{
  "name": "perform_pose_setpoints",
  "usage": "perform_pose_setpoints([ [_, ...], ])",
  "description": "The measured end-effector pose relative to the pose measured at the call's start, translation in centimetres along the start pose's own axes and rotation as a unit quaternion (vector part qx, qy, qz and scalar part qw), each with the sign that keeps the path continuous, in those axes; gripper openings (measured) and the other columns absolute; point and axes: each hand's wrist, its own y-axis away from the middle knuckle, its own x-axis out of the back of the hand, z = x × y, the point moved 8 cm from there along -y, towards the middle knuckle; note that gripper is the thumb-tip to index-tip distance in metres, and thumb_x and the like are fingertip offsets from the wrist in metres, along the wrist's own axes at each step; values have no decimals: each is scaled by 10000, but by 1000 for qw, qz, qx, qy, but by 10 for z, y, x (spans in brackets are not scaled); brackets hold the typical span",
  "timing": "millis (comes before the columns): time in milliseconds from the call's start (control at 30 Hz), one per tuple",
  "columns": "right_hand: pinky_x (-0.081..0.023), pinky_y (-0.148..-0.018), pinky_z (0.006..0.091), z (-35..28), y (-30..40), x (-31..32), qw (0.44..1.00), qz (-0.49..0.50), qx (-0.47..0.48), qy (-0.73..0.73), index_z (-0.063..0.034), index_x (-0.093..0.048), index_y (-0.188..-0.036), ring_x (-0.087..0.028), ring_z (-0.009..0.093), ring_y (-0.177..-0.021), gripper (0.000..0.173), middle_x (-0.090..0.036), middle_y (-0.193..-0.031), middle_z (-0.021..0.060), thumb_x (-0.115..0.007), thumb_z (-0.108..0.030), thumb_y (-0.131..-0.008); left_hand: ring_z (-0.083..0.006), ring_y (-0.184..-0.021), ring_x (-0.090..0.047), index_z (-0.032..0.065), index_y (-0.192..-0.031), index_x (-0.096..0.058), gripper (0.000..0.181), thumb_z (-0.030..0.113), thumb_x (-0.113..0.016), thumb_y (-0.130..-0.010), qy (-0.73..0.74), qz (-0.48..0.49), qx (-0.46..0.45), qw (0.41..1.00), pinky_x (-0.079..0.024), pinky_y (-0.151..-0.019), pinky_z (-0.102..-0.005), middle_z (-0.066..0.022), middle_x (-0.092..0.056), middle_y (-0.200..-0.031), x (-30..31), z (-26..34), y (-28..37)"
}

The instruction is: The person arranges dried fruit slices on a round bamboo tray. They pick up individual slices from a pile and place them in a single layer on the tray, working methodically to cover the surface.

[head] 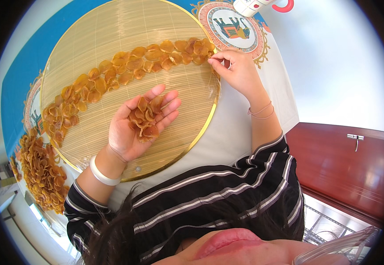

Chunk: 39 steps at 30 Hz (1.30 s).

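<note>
My left hand (125,132) is palm up over a round bamboo-slat tray (178,109) with a gold rim. Cupped in it is a small heap of curled, amber dried slices (145,114), perhaps of fruit or root. At the tray's right rim my right hand (236,68) has thumb and forefinger close together. Those fingertips are at the right end of a band of flat dried slices (135,63); whether a slice is between them I cannot tell. The band curves across the tray to its left rim, its slices touching or overlapping.
A large pile of dried slices (43,172) lies left of the tray. The tablecloth (231,135) is white and blue with elephant medallions (233,28). A white cup with a red handle (246,6) stands at the top right. A dark red wooden panel (341,162) is to the right.
</note>
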Motion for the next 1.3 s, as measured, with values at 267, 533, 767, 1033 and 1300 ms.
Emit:
perform_pose_setpoints([
  [267,-463,-592,265,1,1,-1,1000,-15,-12,15,-35,-768,-954,-556,112,-635,167,-693,-811,40,-797,-154,-842,-370,-1379,-478,22,-1456,-482,502,290,-304,-1071,-2,-1,0,1000,-351,-1198,-472,-242,-470,-1503,0,0,1],
  [533,-462,-598,265,4,1,2,1000,4,-21,15,-45,-744,-954,-530,106,-643,207,-665,-813,31,-829,-169,-812,-365,-1375,-482,25,-1459,-481,502,288,-304,-1070,-1,0,0,1000,-356,-1194,-470,-241,-473,-1501,1,0,1],
  [767,-489,-628,322,9,-1,2,998,19,-13,56,-106,-698,-1021,-581,173,-663,314,-656,-839,27,-843,-230,-772,-364,-1376,-482,26,-1460,-479,501,290,-311,-1069,-4,-3,-1,1000,-357,-1194,-470,-238,-473,-1501,1,-1,0],
  [1033,-505,-641,302,9,-1,2,999,41,-10,29,-92,-682,-1063,-584,152,-660,340,-674,-868,33,-835,-239,-797,-365,-1381,-476,26,-1458,-482,501,292,-312,-1069,-5,-12,-1,1000,-354,-1196,-469,-234,-472,-1505,-1,0,1],
  [1300,-521,-646,294,33,3,8,988,21,-124,-93,-30,-659,-1089,-669,152,-684,264,-716,-843,85,-749,-190,-899,-366,-1380,-478,26,-1456,-485,501,295,-314,-1069,-3,-7,1,1000,-352,-1197,-469,-233,-478,-1500,0,0,1],
])
